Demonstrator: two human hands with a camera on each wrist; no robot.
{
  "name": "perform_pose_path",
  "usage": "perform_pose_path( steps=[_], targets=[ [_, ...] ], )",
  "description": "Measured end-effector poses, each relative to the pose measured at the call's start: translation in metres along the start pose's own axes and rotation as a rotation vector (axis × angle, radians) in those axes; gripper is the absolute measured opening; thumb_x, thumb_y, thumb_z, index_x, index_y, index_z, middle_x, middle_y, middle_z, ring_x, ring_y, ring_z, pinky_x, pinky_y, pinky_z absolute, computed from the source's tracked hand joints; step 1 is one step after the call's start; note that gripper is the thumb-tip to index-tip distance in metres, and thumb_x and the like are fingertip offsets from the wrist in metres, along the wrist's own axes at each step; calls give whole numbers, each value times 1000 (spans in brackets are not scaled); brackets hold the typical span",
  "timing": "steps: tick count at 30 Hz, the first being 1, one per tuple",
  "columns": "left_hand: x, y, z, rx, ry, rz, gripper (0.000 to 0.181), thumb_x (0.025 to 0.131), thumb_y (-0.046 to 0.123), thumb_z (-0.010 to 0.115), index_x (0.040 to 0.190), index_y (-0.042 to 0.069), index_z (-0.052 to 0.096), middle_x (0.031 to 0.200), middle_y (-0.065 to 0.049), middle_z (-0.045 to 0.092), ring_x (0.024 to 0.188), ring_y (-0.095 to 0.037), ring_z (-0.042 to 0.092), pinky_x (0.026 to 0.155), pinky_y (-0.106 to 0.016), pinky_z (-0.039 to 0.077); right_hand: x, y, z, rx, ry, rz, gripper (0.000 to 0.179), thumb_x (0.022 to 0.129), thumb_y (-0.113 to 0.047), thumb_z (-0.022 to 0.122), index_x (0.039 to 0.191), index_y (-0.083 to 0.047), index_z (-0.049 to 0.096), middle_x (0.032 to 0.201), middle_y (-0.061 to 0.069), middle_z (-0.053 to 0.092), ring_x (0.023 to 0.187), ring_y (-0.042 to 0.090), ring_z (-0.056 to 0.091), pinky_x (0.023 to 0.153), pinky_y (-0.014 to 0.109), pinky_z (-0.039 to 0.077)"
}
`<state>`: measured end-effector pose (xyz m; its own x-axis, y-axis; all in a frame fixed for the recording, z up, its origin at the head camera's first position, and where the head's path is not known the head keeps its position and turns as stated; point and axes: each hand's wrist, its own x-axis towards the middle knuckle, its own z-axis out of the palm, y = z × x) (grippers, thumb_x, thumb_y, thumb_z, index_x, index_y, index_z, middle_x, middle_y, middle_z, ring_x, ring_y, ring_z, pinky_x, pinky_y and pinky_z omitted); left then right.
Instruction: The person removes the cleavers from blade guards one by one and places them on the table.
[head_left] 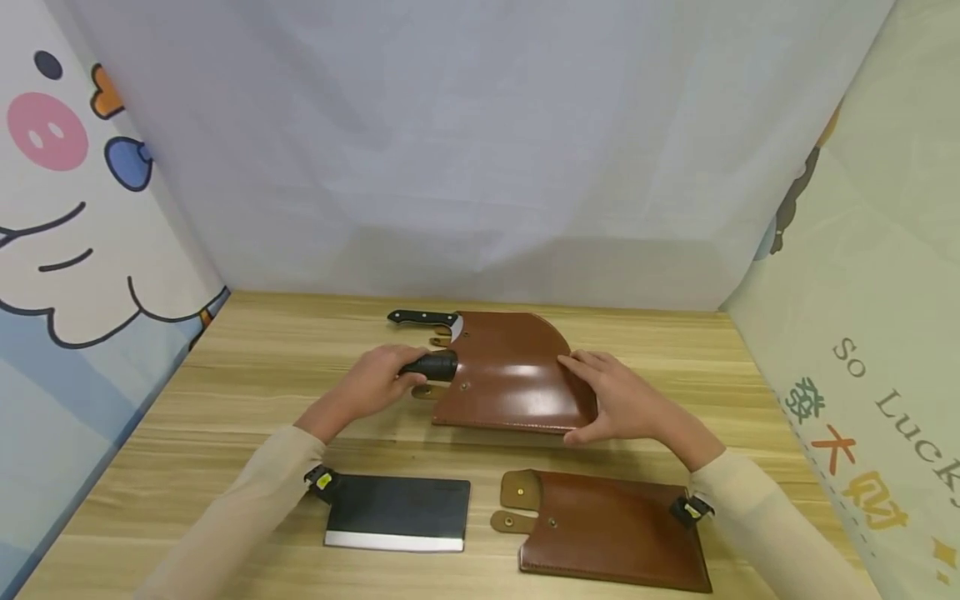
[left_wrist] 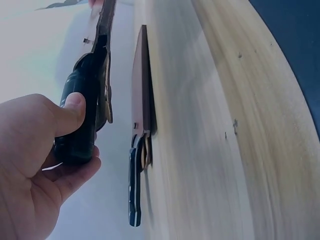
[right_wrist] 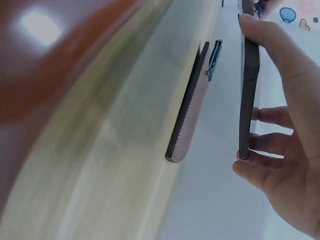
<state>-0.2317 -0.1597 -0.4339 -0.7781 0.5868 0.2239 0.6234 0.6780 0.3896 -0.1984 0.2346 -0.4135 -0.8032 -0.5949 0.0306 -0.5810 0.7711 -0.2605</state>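
So the big brown sheath point(head_left: 517, 400) is held up off the worktop point(head_left: 300, 333), around 12 o'clock, and both ends are taken. The black handle point(head_left: 440, 367) poking out at its 9 is gripped by the left hand point(head_left: 375, 382), thumb and fingers wrapped round. Its 3 o'clock edge is clasped by the right hand point(head_left: 622, 400), thumb and fingers spread pretty wide.

Behind it, close to the far edge, a second brown sheath point(left_wrist: 139, 95) is laid down, with a riveted knife handle point(head_left: 423, 317) pointed to 9. A decent gap between those two can be seen in both wrist views.

Nearer, a black blade point(head_left: 397, 507) is laid at about 7:30, bright edge turned to 6, grip end hidden by the sleeve point(head_left: 277, 462). A third brown sheath point(head_left: 607, 533) is laid at 4, straps point(head_left: 519, 490) turned to 9. Only a narrow strip of wood is shown between blade and straps; wider stretches are shown at 10 and 2, out to the side edges.
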Motion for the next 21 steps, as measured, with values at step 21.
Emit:
perform_pose_path(
  steps=[21],
  targets=[
    [-3,-3,-6,38,32,19,36,97,19,72,127,1,67,114,-15,73,97,-28,70,78,-47,55,1,6,9,55,54,-39,115,67,-55,92,156,-4,41,154,26,42,129,45,56,101,57,50]
  ],
)
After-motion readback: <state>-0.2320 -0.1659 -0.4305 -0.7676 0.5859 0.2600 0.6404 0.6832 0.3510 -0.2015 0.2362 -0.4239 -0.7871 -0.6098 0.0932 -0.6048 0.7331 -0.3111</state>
